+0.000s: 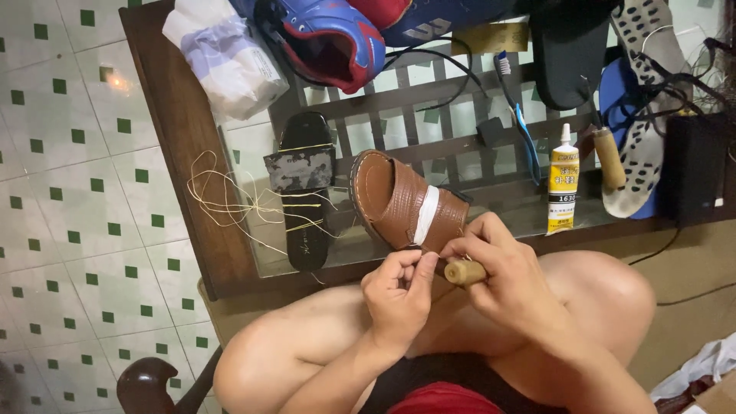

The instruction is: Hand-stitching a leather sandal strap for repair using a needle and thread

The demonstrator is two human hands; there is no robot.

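Note:
A brown leather sandal [395, 195] with a white band across its strap is held over my knees, its toe end resting toward the glass table. My left hand [399, 295] pinches the sandal's near edge between thumb and fingers. My right hand [506, 276] grips a tool with a round pale wooden handle [464, 271], pressed against the same edge of the sandal. The tool's tip is hidden behind my fingers and the sandal.
A glass-topped wooden table [184, 153] carries a black sandal [307, 192] wound with yellow thread [222, 195], a yellow glue tube [563, 184], a toothbrush [517, 115], a second wooden-handled tool [609, 157], blue sport shoes [330, 34], insoles and a wrapped bundle [226, 54]. Tiled floor lies left.

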